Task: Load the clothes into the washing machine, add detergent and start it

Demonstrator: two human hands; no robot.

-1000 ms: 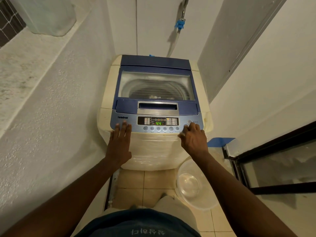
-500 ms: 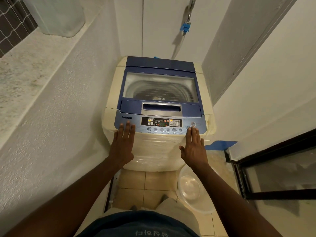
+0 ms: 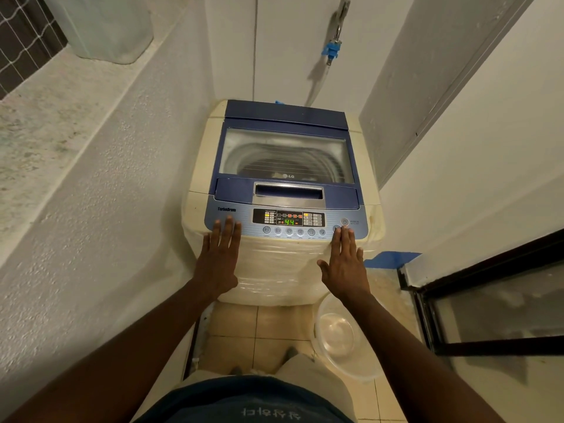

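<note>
**A narrow white alcove with a tiled floor**

Rough white plastered walls (image 3: 100, 227) close in on the left and right, with a smooth white far wall (image 3: 287, 50). High on the left runs a speckled stone ledge (image 3: 39, 123), a netted dark window (image 3: 21, 41) at its far end. A metal tap with a blue fitting (image 3: 332, 50) hangs on the far wall. The floor is beige square tiles (image 3: 244, 334). A black-framed glass door (image 3: 494, 303) stands on the right, blue tape (image 3: 393, 258) near its sill.

Display (image 3: 289, 222) lit again with green "44", dark half a second before; right hand (image 3: 346, 264) opened flat from its curled pose a second ago, fingertips (image 3: 344, 232) below the round buttons at the panel's right end
</note>
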